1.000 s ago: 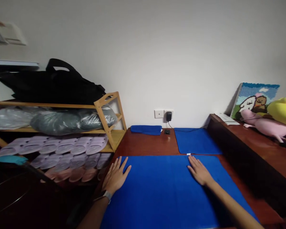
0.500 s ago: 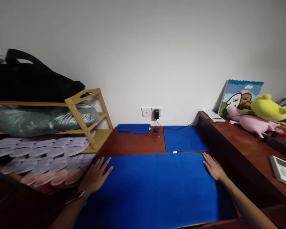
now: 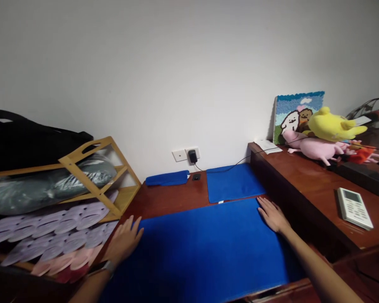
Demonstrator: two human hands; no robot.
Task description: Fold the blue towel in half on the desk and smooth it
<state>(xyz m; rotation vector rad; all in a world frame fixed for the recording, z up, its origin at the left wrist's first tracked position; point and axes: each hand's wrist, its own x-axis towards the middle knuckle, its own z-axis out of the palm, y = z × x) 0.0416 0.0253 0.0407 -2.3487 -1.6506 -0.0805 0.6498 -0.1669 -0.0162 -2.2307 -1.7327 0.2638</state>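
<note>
A large blue cloth [image 3: 202,248] lies spread flat over the front of a dark red-brown wooden table [image 3: 173,201]. My left hand [image 3: 124,240], a watch at its wrist, rests with fingers apart at the cloth's far left corner. On the far right corner lies my right hand [image 3: 274,215], flat with its fingers stretched out. Behind the big cloth a smaller blue cloth [image 3: 235,183] is laid flat, a white tag at its front edge. A folded blue cloth [image 3: 167,178] sits against the wall.
At left, a wooden rack [image 3: 123,202] holds lilac slippers [image 3: 68,223], bagged items and a black bag [image 3: 34,143]. A charger [image 3: 192,156] is plugged in at the wall. On the raised right surface are plush toys [image 3: 316,147], a picture [image 3: 298,113] and a remote control [image 3: 354,208].
The camera view has turned right and tilted, so the scene has shifted leftward. Both hands stay at the same corners of the large cloth.
</note>
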